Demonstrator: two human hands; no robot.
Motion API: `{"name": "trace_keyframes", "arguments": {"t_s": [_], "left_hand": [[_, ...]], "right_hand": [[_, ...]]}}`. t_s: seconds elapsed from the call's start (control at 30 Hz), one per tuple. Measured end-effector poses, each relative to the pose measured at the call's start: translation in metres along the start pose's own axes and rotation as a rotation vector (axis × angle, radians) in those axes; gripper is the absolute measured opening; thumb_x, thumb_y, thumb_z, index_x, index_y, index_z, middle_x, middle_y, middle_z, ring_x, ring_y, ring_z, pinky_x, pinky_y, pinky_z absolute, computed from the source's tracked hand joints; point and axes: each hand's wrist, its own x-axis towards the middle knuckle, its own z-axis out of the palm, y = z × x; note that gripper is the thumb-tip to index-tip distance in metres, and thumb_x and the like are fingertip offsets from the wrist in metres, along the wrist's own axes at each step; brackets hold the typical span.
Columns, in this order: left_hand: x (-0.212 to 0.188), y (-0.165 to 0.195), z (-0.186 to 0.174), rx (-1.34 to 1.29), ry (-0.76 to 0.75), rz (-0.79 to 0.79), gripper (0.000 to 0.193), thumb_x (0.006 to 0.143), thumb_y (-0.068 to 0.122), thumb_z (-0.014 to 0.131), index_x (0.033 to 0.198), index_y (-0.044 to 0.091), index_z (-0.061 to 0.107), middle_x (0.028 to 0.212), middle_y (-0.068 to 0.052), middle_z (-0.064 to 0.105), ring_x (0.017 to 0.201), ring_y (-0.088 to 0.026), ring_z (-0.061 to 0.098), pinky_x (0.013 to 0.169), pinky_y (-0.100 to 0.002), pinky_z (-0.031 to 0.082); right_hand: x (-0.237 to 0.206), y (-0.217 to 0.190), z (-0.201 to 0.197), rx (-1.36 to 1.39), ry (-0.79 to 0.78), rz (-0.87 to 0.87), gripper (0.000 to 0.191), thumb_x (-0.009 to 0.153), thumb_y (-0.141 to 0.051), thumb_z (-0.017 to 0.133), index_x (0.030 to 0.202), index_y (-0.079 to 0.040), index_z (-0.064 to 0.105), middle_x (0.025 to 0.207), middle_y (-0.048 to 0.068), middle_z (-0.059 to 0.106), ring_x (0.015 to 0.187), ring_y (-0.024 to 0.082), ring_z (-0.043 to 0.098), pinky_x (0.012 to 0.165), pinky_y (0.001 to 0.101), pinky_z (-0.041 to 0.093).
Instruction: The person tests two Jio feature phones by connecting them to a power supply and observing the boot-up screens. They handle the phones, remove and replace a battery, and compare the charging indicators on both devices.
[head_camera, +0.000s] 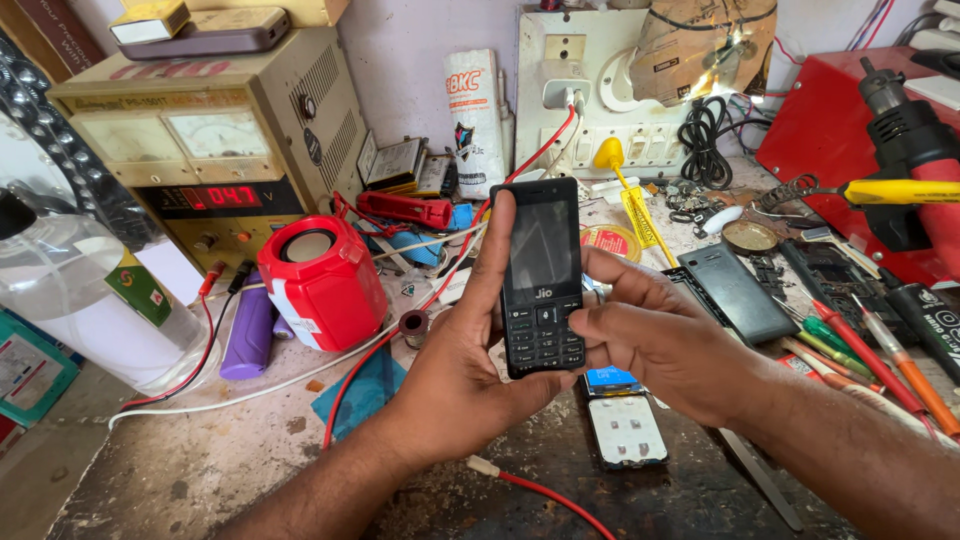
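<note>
- The left hand grips a black keypad phone from its left side, thumb running up the left edge and the fingers wrapped behind it, out of sight.
- The phone stands upright above the middle of the workbench, its dark screen and keypad facing the camera.
- The right hand closes on the phone's lower right edge: its thumb lies over the right side of the keypad and its fingers curl behind the case.
- Just below the phone, on the bench, lie a small blue-topped part and a pale flat cover with rounded corners.
- A black back cover lies on the bench just right of the right hand.
- A red cylindrical speaker stands left of the left hand, with a purple tube-shaped thing beside it.
- Behind the speaker sits a beige power supply with a lit red display.
- A red wire crosses the bench under the left forearm.
- Screwdrivers with red, green and orange handles lie at the right edge.
- A yellow-handled soldering iron rests near a red box at the far right.
</note>
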Motion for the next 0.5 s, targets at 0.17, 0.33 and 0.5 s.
{"name": "trace_keyframes", "arguments": {"t_s": [0.17,0.33,0.5], "left_hand": [[0.0,0.001,-0.001,-0.017,-0.012,-0.011,0.126,0.084,-0.013,0.071,0.167,0.022,-0.017,0.14,-0.008,0.062,0.12,-0.012,0.065,0.104,-0.03,0.057],[-0.001,0.001,0.0,0.024,0.011,0.011,0.126,0.084,-0.013,0.073,0.168,0.022,-0.014,0.139,-0.008,0.062,0.119,-0.012,0.063,0.102,-0.029,0.054],[-0.001,-0.001,0.0,0.043,0.007,0.013,0.125,0.083,-0.013,0.072,0.168,0.021,-0.013,0.143,-0.007,0.06,0.118,-0.011,0.062,0.102,-0.028,0.055]], "right_hand": [[-0.001,-0.002,0.004,-0.018,-0.031,-0.016,0.066,0.093,-0.006,0.056,0.157,-0.01,0.042,0.12,0.005,0.071,0.1,0.012,0.07,0.086,0.0355,0.056],[-0.001,-0.004,0.008,-0.061,0.031,-0.004,0.066,0.09,-0.003,0.052,0.155,-0.014,0.045,0.114,0.006,0.074,0.095,0.013,0.071,0.085,0.0349,0.057],[-0.001,0.002,0.013,-0.083,0.09,-0.056,0.048,0.092,-0.001,0.052,0.14,-0.007,0.057,0.104,0.007,0.074,0.085,0.013,0.071,0.08,0.0353,0.058]]}}
